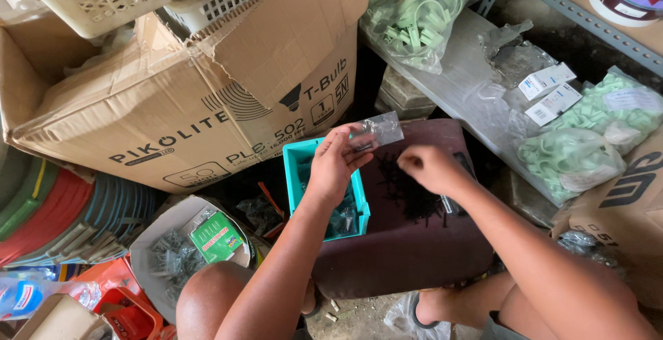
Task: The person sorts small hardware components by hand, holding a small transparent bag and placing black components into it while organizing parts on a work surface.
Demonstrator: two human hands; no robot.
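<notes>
A: Small clear bag [380,131] sits pinched at the left hand's [335,164] fingertips, above the teal bin [298,174] under that wrist.

B: And the right hand [428,169]?

A: Fingers pinched together over the black screws [407,191]; whether it grips any, I can't tell. Best keep the bag's mouth open and close by.

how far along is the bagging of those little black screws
Done: the teal bin already holds a heap of filled small clear bags. In hand: the left hand holds open one small clear bag, while the right hand pinches something over the pile of black screws, too small to make out. Left: a good pile of loose screws remains on the dark maroon surface.
</notes>
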